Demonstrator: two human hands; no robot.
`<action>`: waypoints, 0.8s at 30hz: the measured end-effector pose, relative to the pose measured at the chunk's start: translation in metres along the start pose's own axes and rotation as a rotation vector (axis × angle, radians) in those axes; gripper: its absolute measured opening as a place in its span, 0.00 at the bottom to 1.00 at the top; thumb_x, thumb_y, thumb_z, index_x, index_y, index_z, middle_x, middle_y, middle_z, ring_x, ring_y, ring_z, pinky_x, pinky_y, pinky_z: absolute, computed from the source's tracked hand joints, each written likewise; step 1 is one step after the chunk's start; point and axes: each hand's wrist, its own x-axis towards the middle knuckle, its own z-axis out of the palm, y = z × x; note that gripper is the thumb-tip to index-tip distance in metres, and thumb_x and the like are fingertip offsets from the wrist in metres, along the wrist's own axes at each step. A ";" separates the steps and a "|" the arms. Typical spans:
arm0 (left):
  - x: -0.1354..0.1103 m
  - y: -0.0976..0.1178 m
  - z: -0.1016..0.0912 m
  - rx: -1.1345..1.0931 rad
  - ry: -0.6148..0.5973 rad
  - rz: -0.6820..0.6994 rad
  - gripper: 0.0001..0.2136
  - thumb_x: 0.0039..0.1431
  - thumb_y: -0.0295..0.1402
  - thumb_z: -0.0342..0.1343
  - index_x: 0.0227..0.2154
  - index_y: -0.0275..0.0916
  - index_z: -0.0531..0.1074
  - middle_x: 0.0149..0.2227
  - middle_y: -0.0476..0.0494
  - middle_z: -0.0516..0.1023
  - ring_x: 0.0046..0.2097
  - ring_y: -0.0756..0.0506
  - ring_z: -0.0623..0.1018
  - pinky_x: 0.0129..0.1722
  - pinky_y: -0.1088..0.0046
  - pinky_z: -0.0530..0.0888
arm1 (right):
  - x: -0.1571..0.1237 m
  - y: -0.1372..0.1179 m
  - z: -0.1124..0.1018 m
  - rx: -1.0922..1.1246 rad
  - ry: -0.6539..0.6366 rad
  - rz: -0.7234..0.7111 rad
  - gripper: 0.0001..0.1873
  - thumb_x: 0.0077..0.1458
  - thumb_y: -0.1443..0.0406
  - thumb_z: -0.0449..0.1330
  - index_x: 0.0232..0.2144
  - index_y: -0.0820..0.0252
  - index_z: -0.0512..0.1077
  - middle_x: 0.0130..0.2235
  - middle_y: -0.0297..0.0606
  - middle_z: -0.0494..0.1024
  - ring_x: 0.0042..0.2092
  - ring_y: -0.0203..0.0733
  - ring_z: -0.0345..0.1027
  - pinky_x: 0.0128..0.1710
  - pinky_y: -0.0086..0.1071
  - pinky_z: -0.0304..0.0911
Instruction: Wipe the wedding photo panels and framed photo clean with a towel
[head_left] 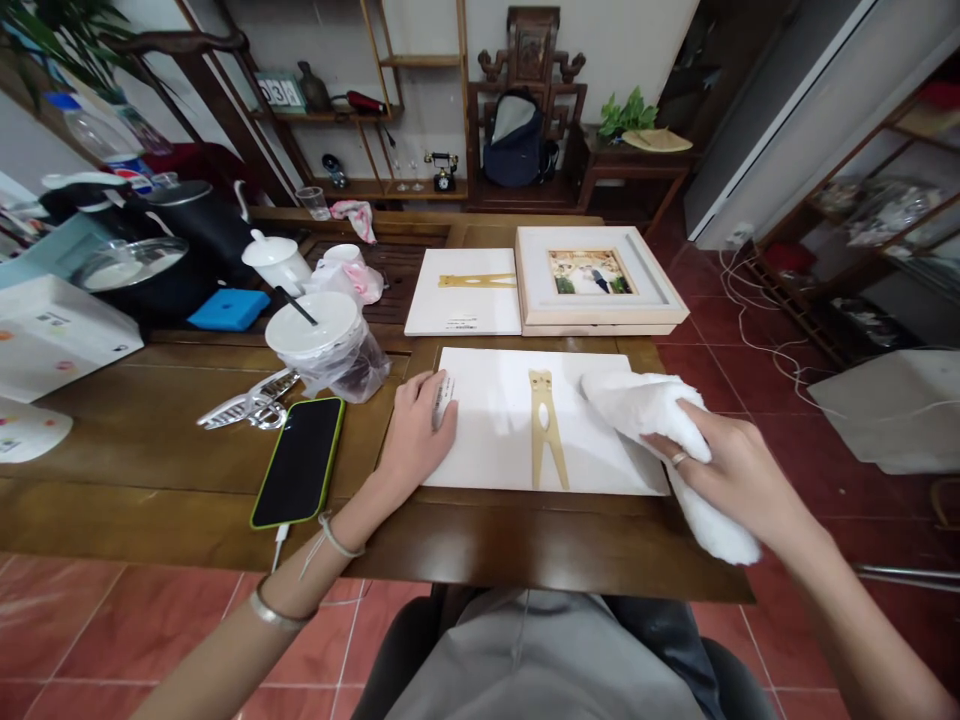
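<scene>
A white picture-frame backing board [487,440] lies on the table before me, with a gold-coloured easel stand [550,425] flat on its middle. My left hand [420,425] rests on the board's left edge beside a small printed label, thumb and fingers apart. Bunched in my right hand [720,460] is a white cloth [652,405]; one end touches the board's upper right part and the other hangs past the table's right side. Behind lie a second backing board [457,308] with its own stand and a pale wooden picture frame [529,312] holding a photo.
Left of the board are a phone [300,460] on a cable, a metal claw-like clip [247,400] and a lidded cup [315,325] in a plastic bag. Farther left stand a white teapot [276,262], a blue box [229,309], dark pots and a white carton [64,335].
</scene>
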 end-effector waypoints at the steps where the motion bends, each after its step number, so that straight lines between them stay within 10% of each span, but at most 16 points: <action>1: -0.002 0.001 -0.003 0.008 -0.038 -0.039 0.23 0.59 0.35 0.51 0.56 0.32 0.64 0.55 0.30 0.68 0.59 0.33 0.65 0.59 0.52 0.61 | -0.002 -0.001 0.005 -0.041 0.064 -0.057 0.03 0.53 0.69 0.52 0.29 0.57 0.63 0.26 0.37 0.72 0.28 0.44 0.67 0.31 0.36 0.63; 4: -0.002 0.003 -0.012 -0.109 -0.200 -0.186 0.28 0.58 0.40 0.52 0.60 0.33 0.59 0.56 0.31 0.69 0.59 0.31 0.64 0.57 0.49 0.61 | -0.003 -0.009 0.029 -0.149 0.123 -0.306 0.06 0.52 0.72 0.52 0.32 0.59 0.67 0.40 0.50 0.77 0.50 0.57 0.68 0.50 0.54 0.61; 7: 0.004 0.005 -0.020 -0.387 -0.238 -0.341 0.29 0.57 0.41 0.54 0.60 0.36 0.59 0.59 0.33 0.68 0.60 0.35 0.66 0.58 0.56 0.61 | -0.001 -0.022 0.051 -0.215 0.030 -0.387 0.07 0.56 0.61 0.58 0.33 0.60 0.69 0.59 0.52 0.67 0.65 0.66 0.45 0.59 0.70 0.39; 13: 0.025 0.006 -0.036 -0.864 -0.198 -0.728 0.27 0.50 0.38 0.62 0.53 0.37 0.67 0.50 0.36 0.76 0.57 0.38 0.71 0.57 0.61 0.62 | 0.004 -0.029 0.059 -0.291 -0.068 -0.441 0.19 0.56 0.50 0.58 0.36 0.61 0.72 0.66 0.50 0.54 0.67 0.68 0.37 0.58 0.68 0.45; 24: 0.034 0.009 -0.054 -1.123 -0.243 -0.893 0.23 0.49 0.24 0.61 0.49 0.38 0.68 0.42 0.39 0.79 0.39 0.44 0.80 0.42 0.65 0.74 | 0.014 -0.021 0.062 -0.458 0.009 -0.766 0.14 0.57 0.57 0.58 0.35 0.65 0.72 0.60 0.68 0.60 0.61 0.79 0.51 0.47 0.66 0.60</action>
